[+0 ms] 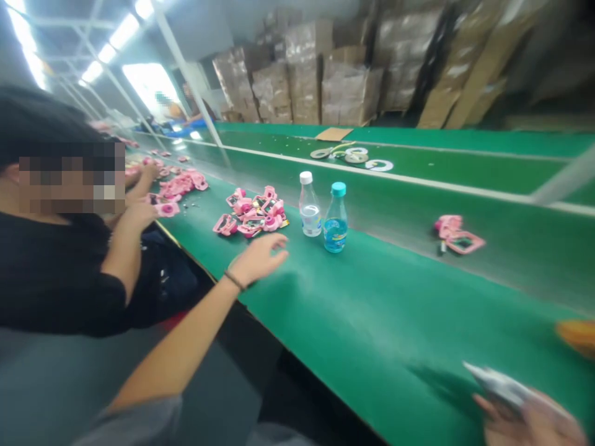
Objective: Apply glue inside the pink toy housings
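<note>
My left hand hovers over the green bench with its fingers curved and apart, holding nothing that I can see. Just beyond it lies a heap of pink plastic parts, some with dark pieces inside. To the right of that heap stand a clear bottle with a white cap and a bottle of blue liquid. In the lower right corner my right hand is closed around a whitish, pointed object, too blurred to name.
A conveyor belt runs behind the bench, carrying a pink part. White rings lie farther back. A co-worker sits at left beside more pink pieces. An orange object shows at the right edge.
</note>
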Motion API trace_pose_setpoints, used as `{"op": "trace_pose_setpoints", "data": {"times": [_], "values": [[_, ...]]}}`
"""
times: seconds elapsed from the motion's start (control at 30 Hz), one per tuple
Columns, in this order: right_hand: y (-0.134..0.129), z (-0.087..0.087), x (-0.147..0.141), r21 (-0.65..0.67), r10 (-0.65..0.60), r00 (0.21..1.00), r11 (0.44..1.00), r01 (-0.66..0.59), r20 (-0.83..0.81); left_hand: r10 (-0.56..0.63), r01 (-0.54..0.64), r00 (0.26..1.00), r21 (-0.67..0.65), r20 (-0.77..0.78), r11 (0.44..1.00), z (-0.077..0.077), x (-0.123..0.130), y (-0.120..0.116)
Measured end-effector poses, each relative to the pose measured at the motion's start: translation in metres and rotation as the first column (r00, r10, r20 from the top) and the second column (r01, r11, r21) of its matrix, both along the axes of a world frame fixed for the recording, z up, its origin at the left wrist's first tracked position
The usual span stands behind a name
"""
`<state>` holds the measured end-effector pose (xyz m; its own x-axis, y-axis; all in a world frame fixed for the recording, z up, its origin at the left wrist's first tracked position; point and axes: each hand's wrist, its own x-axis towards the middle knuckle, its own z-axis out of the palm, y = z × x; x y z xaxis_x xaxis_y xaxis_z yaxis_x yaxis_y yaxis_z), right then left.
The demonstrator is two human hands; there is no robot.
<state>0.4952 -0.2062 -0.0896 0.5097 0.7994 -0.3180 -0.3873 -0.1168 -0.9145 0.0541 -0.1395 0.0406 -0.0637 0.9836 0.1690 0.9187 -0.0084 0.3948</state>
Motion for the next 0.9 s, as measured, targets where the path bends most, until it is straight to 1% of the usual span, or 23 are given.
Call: {"op": "trace_pose_setpoints", "data": {"times": [0.03,0.07,0.1,0.13,0.2,0.23,0.33,0.43,0.53,0.67,0.77,0.9], "values": [[0.004,0.010,-0.008,-0.010,-0.061,0.996,0.998,0.062,0.063,0.051,-0.051,0.998,0.017,-0.044,0.999,0.002,-0.029,0.013],[0.007,0.018,-0.016,-0.011,-0.087,0.991,0.996,0.088,0.097,0.093,-0.091,0.992,0.034,-0.087,0.995,0.003,-0.051,0.030],[0.009,0.024,-0.022,-0.011,-0.093,0.988,0.995,0.095,0.122,0.126,-0.122,0.983,0.041,-0.130,0.992,0.002,-0.066,0.048],[0.009,0.028,-0.025,-0.008,-0.077,0.989,0.997,0.078,0.126,0.147,-0.143,0.975,0.035,-0.167,0.989,0.000,-0.076,0.066],[0.008,0.028,-0.027,-0.005,-0.058,0.990,0.998,0.059,0.129,0.159,-0.161,0.959,0.011,-0.232,0.987,-0.007,-0.083,0.095],[0.007,0.026,-0.025,-0.007,-0.071,0.989,0.997,0.073,0.130,0.156,-0.162,0.953,-0.001,-0.260,0.987,-0.012,-0.083,0.106],[0.007,0.015,-0.014,-0.038,-0.155,0.979,0.986,0.162,0.129,0.135,-0.149,0.934,-0.017,-0.331,0.989,-0.027,-0.080,0.125],[0.011,0.008,-0.007,-0.073,-0.209,0.970,0.973,0.219,0.126,0.108,-0.128,0.919,-0.027,-0.378,0.991,-0.039,-0.083,0.133],[0.014,0.008,-0.011,-0.092,-0.183,0.976,0.977,0.194,0.115,0.075,-0.098,0.918,-0.038,-0.390,0.995,-0.044,-0.091,0.136],[0.014,0.009,-0.020,-0.089,-0.153,0.976,0.982,0.168,0.158,0.008,-0.018,0.933,-0.025,-0.359,1.000,-0.041,-0.100,0.134],[0.012,0.010,-0.022,-0.067,-0.144,0.975,0.985,0.157,0.169,-0.032,0.042,0.945,0.025,-0.324,0.999,-0.038,-0.102,0.128],[0.012,0.013,-0.024,-0.048,-0.117,0.976,0.991,0.128,0.185,-0.051,0.081,0.960,0.099,-0.276,0.992,-0.036,-0.100,0.120]]}}
